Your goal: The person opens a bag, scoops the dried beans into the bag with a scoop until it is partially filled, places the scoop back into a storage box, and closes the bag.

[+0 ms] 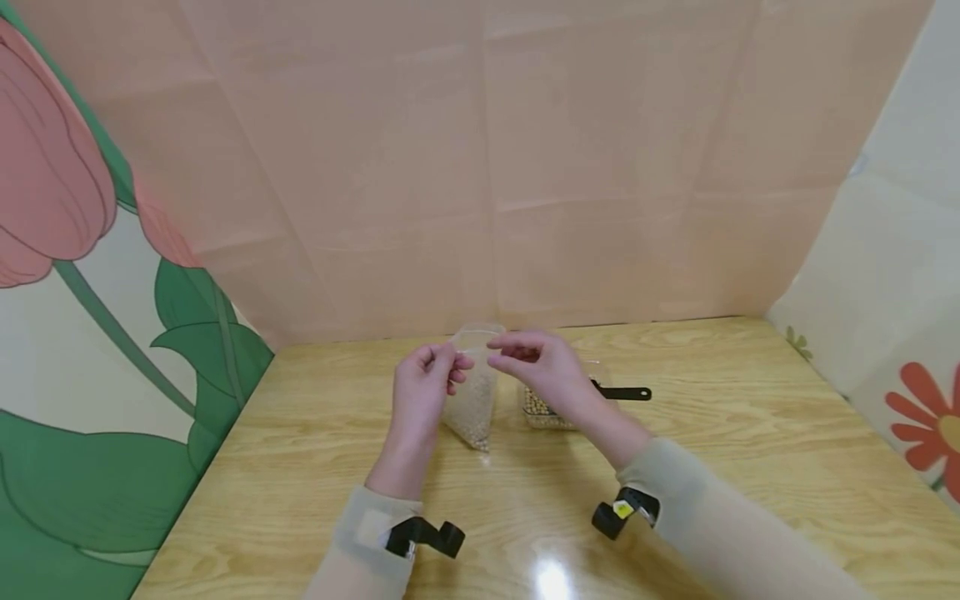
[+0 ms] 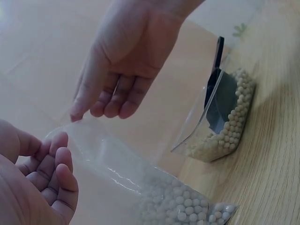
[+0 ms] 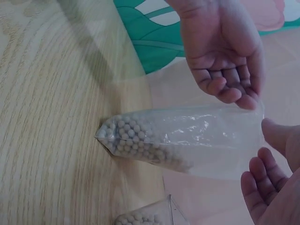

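Note:
A clear plastic bag (image 1: 474, 408) stands on the table with small pale round balls in its lower part. Its upper part is see-through and the mouth is spread. My left hand (image 1: 422, 383) pinches the mouth's left edge between thumb and forefinger, its other fingers loosely curled. On the opposite side my right hand (image 1: 553, 372) is at the rim, thumb and forefinger apart in the head view. The right thumb's tip is right at the film in the left wrist view. Beneath the right hand is a clear box (image 2: 206, 147) of similar balls, holding a black scoop (image 2: 220, 96).
The scoop's handle juts rightward over the box's edge. A wood-grain table (image 1: 315, 442) carries everything. A plain pinkish sheet (image 1: 480, 167) hangs at the back, with flower-printed panels on both sides. Each forearm wears a black wrist camera mount.

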The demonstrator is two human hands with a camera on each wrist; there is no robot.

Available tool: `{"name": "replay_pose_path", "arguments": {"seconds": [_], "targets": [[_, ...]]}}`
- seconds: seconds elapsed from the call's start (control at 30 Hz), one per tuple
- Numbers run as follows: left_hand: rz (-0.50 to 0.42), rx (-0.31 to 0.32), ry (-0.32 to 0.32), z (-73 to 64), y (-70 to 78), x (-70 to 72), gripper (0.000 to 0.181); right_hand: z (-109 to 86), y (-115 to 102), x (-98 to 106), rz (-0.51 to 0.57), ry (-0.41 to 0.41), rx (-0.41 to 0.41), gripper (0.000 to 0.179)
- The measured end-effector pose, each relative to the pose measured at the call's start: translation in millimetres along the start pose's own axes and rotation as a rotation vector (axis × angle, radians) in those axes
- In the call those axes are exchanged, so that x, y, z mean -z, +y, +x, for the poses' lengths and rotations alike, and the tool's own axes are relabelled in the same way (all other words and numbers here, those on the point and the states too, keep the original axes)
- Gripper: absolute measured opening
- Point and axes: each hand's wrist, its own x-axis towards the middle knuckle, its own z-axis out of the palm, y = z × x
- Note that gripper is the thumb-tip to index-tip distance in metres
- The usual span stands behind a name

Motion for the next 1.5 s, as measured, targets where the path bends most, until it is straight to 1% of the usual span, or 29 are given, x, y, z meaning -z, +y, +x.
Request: {"name": "replay_pose_path", "arguments": {"seconds": [0.13, 0.2, 0.43, 0.6, 0.7, 0.87, 0.97, 1.1, 1.2, 1.37, 1.43, 1.5], "targets": [[-0.002, 0.004, 0.002, 1.1, -0.4, -0.2, 0.022, 3.6, 2, -4, -0.045, 0.017, 0.018, 0.032], [-0.001, 0.003, 0.001, 1.2, -0.8, 0.0, 0.022, 4.9, 3, -5, -0.06, 0.023, 0.02, 0.031], [0.017, 0.009, -0.031, 0.9, -1.9, 3.6, 0.023, 5.8, 1, -7, -0.088, 0.022, -0.025, 0.013], [0.056, 0.012, -0.049, 2.0, -3.1, 7.6, 0.023, 5.3, 1, -8, -0.108, 0.029, -0.027, 0.007], [0.079, 0.002, -0.034, 3.8, -4.1, 10.8, 0.022, 4.6, 1, -8, -0.12, 0.038, -0.026, 0.008], [0.154, -0.021, 0.025, 11.4, -7.3, 18.0, 0.017, 2.2, 3, -8, -0.135, 0.045, -0.034, 0.009], [0.223, -0.051, 0.055, 16.6, -8.7, 23.1, 0.014, 0.7, 4, -8, -0.139, 0.048, -0.04, 0.009], [0.303, -0.1, 0.071, 23.4, -9.5, 29.0, 0.011, -0.4, 3, -8, -0.124, 0.048, -0.046, 0.008], [0.355, -0.127, 0.051, 29.0, -9.8, 32.1, 0.017, -1.0, 2, -8, -0.108, 0.041, -0.049, 0.008], [0.409, -0.123, -0.04, 38.1, -11.0, 34.2, 0.031, -2.6, 0, -7, -0.091, 0.032, -0.059, 0.006], [0.411, -0.11, -0.082, 41.6, -11.4, 33.9, 0.036, -3.2, -1, -6, -0.093, 0.031, -0.063, 0.005], [0.392, -0.104, -0.12, 45.0, -11.6, 32.7, 0.04, -3.5, -2, -6, -0.098, 0.029, -0.064, 0.005]]}}
